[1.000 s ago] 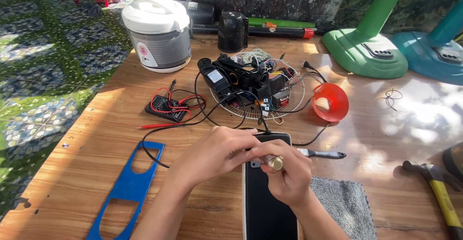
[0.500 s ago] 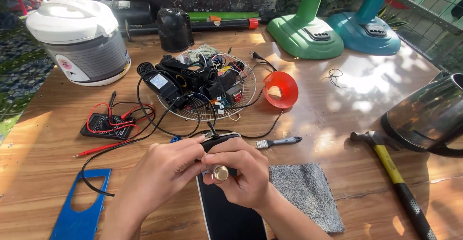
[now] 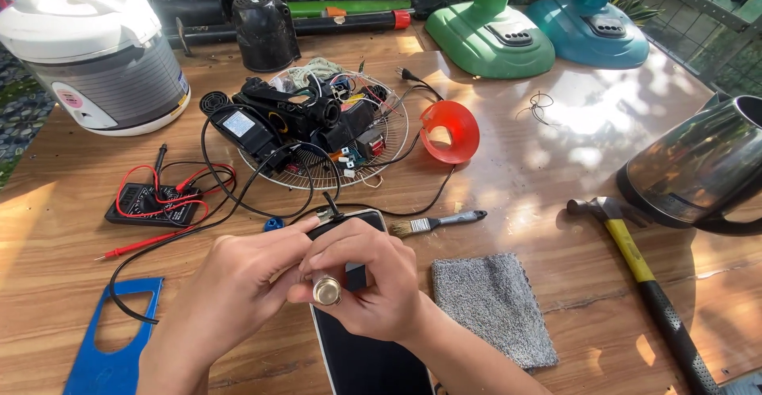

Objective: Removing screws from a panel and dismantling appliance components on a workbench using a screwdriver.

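Two bare forearms, left hand (image 3: 230, 300), right hand (image 3: 373, 284), no sleeves, rings or gloves

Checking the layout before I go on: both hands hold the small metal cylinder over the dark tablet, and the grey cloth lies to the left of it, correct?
Not quite. The head view shows the grey cloth lying right of the dark tablet. Both the left hand and right hand do hold the small metal cylinder.

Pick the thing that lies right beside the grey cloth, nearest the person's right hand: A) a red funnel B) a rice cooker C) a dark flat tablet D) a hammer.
C: the dark flat tablet lies under the right hand, just left of the grey cloth; both hands pinch a small metal cylinder above it.
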